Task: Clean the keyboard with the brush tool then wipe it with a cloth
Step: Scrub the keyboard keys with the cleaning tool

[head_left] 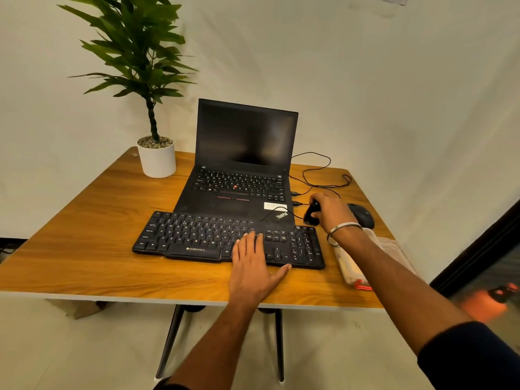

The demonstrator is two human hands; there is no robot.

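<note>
A black keyboard [197, 237] lies on the wooden table [84, 249], in front of an open laptop [242, 164]. My left hand [253, 266] rests flat on the keyboard's right-middle part, fingers straight and thumb spread over the front edge. My right hand [329, 211] grips a small black brush tool [311, 213] just above the keyboard's far right corner, beside the laptop. A folded pale cloth [351, 266] lies on the table to the right of the keyboard, partly hidden under my right forearm.
A black mouse [363, 215] sits right of my right hand, its cable looping behind. A potted plant [156, 156] stands at the table's back left corner. A dark door frame [478, 254] is at the right. White walls stand behind.
</note>
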